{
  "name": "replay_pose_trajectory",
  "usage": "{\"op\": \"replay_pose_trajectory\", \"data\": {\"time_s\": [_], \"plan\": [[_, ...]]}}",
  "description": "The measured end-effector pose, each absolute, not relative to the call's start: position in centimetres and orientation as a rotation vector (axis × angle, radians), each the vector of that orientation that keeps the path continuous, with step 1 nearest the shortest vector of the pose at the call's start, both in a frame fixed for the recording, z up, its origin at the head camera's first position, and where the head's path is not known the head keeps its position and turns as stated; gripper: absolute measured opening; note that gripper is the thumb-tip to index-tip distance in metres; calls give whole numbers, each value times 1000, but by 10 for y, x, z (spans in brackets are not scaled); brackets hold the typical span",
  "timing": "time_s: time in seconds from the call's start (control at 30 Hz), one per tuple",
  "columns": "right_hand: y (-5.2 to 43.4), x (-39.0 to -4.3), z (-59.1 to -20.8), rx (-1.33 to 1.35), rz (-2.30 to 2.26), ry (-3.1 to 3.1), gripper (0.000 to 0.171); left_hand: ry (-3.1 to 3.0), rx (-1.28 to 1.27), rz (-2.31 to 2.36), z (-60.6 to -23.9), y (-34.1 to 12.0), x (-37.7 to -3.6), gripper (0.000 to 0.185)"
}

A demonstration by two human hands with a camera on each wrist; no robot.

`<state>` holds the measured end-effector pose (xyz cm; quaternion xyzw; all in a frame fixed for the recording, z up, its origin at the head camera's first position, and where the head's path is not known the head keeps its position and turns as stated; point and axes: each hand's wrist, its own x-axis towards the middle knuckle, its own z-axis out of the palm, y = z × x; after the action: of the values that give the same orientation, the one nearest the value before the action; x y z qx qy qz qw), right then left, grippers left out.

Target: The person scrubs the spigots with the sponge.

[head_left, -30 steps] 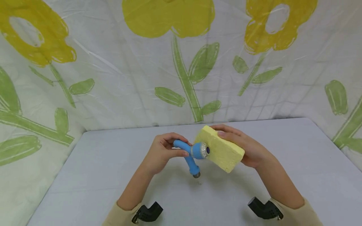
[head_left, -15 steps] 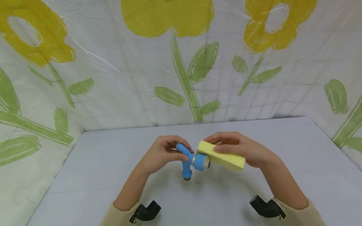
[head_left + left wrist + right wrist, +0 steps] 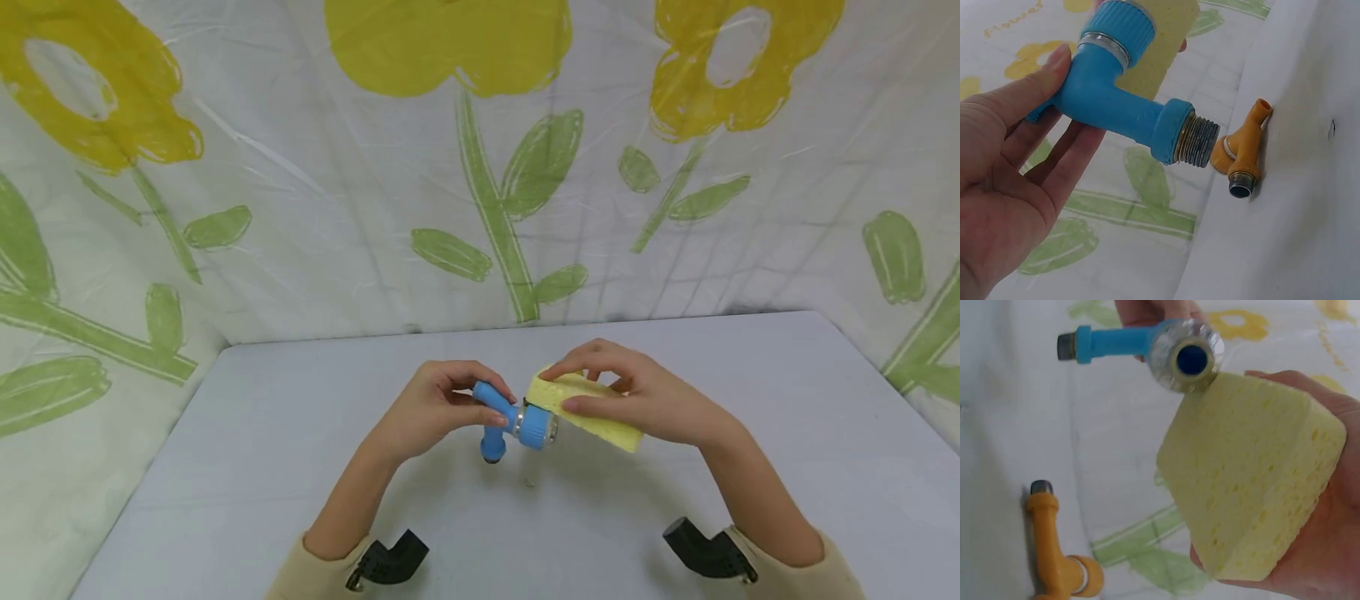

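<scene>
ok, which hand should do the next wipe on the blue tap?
Right, probably. The right hand already grips the sponge against the blue tap, while the left hand holds the tap steady.

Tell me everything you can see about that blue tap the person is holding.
The blue tap looks like plastic, bent like an elbow. One end is a ribbed blue collar with a silvery ring and a round opening; the other ends in grey screw threads, seen in the left wrist view. The left hand holds its body above the table, thumb on top, fingers below. The yellow sponge, held by the right hand, presses against the collar end.
</scene>
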<state>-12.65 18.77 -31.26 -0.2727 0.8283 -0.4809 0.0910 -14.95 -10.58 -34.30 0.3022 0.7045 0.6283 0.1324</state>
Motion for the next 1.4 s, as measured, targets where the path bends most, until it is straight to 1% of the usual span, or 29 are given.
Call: {"op": "replay_pose_trajectory", "data": {"time_s": [0.27, 0.47, 0.63, 0.8, 0.93, 0.97, 1.03, 1.1, 1.17, 1.23, 1.33, 1.4], "plan": [[176, -116, -310, -965, -1150, 2855, 30, 2245, 815, 1771, -345, -102, -149, 19], [164, -108, -312, -1048, -1071, 3007, 35, 2325, 752, 1785, -344, -102, -148, 18], [160, -104, -311, -1186, -970, 3122, 37, 2248, 619, 1890, -346, -101, -150, 20], [159, -105, -310, -1397, -841, 3238, 47, 2047, 410, 2073, -348, -99, -153, 25], [161, -109, -311, -1494, -903, 3234, 54, 1890, 296, 2200, -349, -98, -154, 19], [163, -110, -311, -1499, -952, 3214, 54, 1844, 277, 2227, -349, -97, -154, 17], [166, -113, -313, -1495, -1067, 3157, 47, 1751, 249, 2274, -350, -96, -154, 17], [168, -117, -316, -1472, -1177, 3088, 37, 1664, 222, 2313, -351, -95, -154, 21], [170, -120, -319, -1437, -1260, 3026, 34, 1597, 207, 2348, -352, -94, -153, 25], [171, -124, -321, -1386, -1343, 2954, 37, 1541, 206, 2378, -353, -94, -153, 27], [173, -127, -324, -1289, -1472, 2832, 50, 1488, 220, 2408, -354, -94, -152, 31], [174, -130, -326, -1220, -1567, 2718, 53, 1461, 249, 2421, -355, -95, -152, 31]]}}
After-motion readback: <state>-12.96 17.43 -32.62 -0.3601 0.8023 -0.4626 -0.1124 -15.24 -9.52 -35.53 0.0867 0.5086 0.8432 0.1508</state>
